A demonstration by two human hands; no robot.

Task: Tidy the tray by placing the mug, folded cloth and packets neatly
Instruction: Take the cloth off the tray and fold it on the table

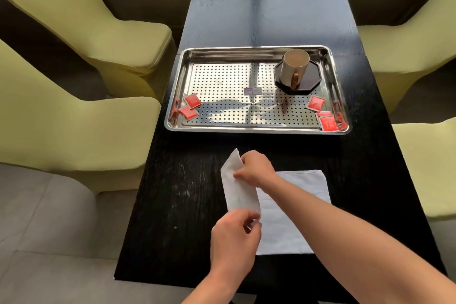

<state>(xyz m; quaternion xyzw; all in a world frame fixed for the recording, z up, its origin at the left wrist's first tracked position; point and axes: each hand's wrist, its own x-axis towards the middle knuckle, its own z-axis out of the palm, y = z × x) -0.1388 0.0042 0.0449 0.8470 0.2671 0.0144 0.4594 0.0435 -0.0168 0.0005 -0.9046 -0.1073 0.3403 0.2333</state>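
A white cloth point(291, 219) lies on the black table in front of a steel perforated tray point(222, 81). Its left edge is lifted and folded over. My right hand point(256, 168) pinches the far corner of that raised flap, and my left hand point(234, 237) pinches its near corner. A beige mug point(294, 66) stands on a black octagonal coaster point(313, 76) in the tray's far right corner. Two red packets point(191, 106) lie at the tray's near left, and three red packets point(323, 113) at its near right.
The black table point(187, 192) is long and narrow. Yellow-green upholstered chairs point(81, 39) stand close along its left side and more point(419, 57) along its right. Grey floor tiles point(49, 242) show at the lower left.
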